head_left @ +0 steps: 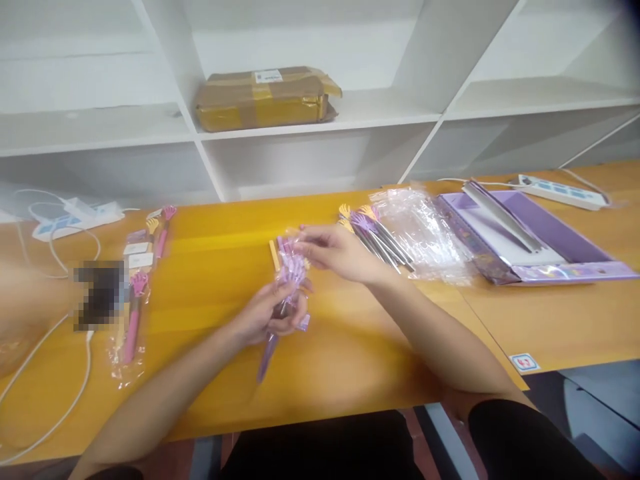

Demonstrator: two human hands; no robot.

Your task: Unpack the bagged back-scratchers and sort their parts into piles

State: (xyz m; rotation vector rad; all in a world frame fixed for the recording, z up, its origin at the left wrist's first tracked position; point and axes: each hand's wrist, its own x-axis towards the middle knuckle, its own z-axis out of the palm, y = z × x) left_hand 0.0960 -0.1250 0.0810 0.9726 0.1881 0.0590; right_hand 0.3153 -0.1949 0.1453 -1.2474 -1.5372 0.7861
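A white shelf unit (380, 115) with open compartments stands at the back, from ten to two o'clock. Before it is a yellow-brown wooden table (210, 260), with a pale shine between five and six. Reddish floor (423, 443) appears at five o'clock.

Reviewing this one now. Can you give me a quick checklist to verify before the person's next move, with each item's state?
1. Left hand gripping the purple scratcher: ok, closed around its middle.
2. Right hand firmly on the scratcher's top: cannot tell; the fingers are there, but blur hides the contact.
3. Whole scratcher visible: not ok, the left hand covers part of it.
4. Scratcher pile in view: ok, beyond the right forearm.
5. Clear bags lying flat and smooth: not ok, they are crumpled.
6. Purple box open: ok.
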